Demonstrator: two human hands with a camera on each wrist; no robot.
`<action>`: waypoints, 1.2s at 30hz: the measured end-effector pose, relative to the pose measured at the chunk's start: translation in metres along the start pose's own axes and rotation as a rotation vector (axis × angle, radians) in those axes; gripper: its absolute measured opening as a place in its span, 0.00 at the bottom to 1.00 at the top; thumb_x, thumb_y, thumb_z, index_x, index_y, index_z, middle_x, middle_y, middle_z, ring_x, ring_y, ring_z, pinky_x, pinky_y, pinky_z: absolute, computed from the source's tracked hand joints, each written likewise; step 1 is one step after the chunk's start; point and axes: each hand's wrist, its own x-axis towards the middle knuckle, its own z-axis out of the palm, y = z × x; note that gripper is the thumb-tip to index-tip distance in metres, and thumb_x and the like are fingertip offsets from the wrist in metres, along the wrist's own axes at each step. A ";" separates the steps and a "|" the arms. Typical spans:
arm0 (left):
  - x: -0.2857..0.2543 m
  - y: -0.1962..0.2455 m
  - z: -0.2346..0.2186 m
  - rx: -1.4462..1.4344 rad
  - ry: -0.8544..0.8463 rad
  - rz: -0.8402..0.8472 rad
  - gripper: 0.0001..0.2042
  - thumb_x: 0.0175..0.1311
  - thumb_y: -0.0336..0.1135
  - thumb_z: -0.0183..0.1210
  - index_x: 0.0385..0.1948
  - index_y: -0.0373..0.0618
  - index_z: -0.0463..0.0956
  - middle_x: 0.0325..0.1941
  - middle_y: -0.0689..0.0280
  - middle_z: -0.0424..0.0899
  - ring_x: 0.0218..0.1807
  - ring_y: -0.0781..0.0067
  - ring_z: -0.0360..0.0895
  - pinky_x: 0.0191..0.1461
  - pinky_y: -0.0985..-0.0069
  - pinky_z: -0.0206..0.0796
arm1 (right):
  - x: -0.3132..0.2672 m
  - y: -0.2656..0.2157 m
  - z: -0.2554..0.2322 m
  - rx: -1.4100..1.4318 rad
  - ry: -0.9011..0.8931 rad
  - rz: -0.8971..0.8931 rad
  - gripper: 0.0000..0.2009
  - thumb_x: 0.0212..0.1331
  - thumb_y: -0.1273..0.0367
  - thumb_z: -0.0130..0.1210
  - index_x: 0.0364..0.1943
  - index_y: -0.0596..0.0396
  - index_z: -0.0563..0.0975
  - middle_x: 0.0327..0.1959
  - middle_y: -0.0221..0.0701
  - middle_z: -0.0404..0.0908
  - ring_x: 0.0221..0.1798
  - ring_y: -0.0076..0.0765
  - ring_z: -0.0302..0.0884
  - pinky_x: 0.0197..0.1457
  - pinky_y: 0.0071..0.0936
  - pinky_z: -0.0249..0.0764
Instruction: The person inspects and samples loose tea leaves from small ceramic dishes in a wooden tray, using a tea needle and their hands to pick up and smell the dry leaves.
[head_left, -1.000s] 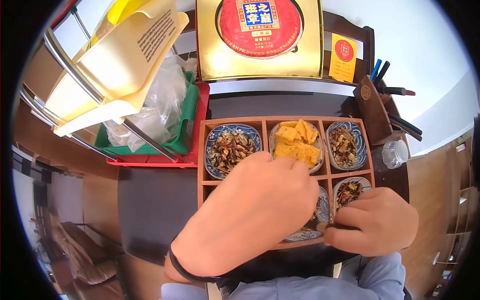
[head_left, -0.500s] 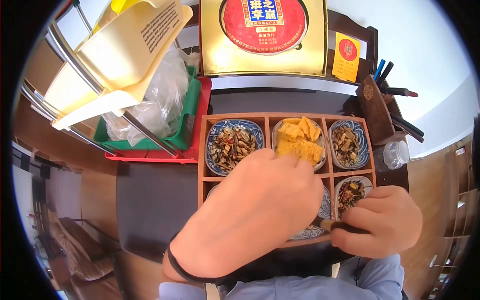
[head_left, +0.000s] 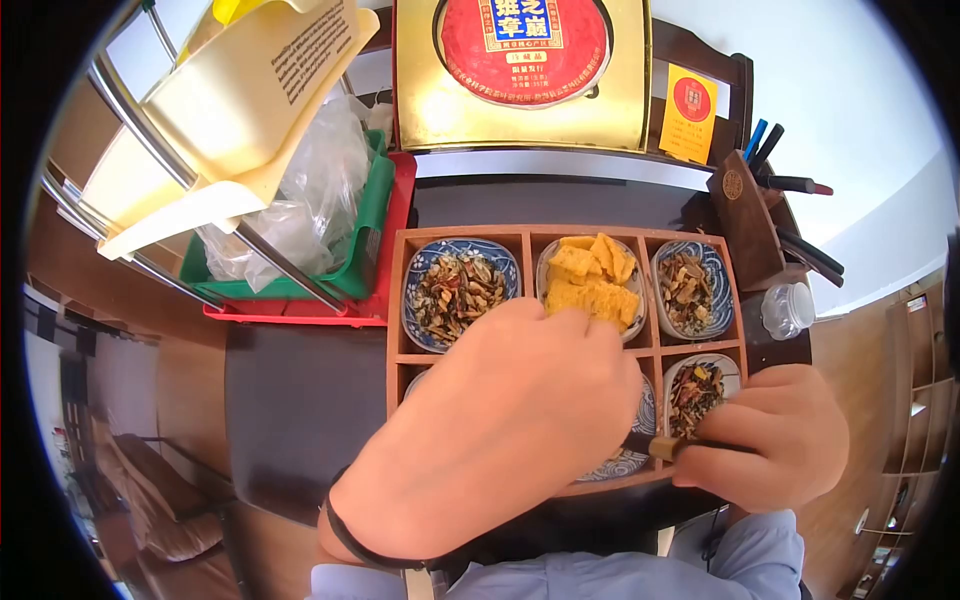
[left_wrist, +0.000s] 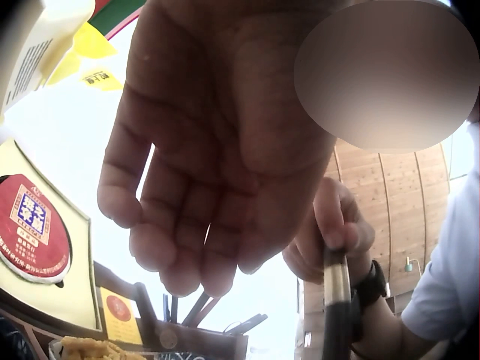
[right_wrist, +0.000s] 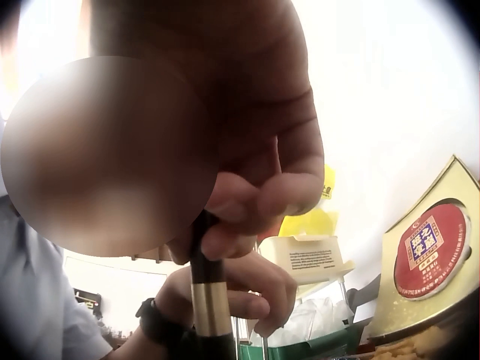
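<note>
Right hand point(head_left: 775, 440) pinches a dark tool point(head_left: 670, 447) with a brass band, its tip pointing to 9 o'clock under the left hand point(head_left: 500, 430). That hand hovers loose, fingers relaxed, grasping nothing, and hides the tray's point(head_left: 395, 300) front-middle bowl point(head_left: 625, 462). At 12 o'clock a bowl of yellow crackers point(head_left: 590, 285); dried herb mix fills the bowls at 11 point(head_left: 458, 290), 1 point(head_left: 690, 288) and 3 o'clock point(head_left: 697, 388). Tool tip unseen.
</note>
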 end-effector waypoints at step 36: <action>0.000 0.002 0.001 -0.032 -0.025 0.000 0.04 0.46 0.31 0.55 0.23 0.45 0.71 0.24 0.69 0.70 0.31 0.71 0.74 0.34 0.76 0.65 | 0.000 -0.002 -0.001 0.036 -0.265 -0.012 0.10 0.31 0.68 0.57 0.25 0.47 0.74 0.14 0.21 0.59 0.15 0.20 0.64 0.14 0.17 0.54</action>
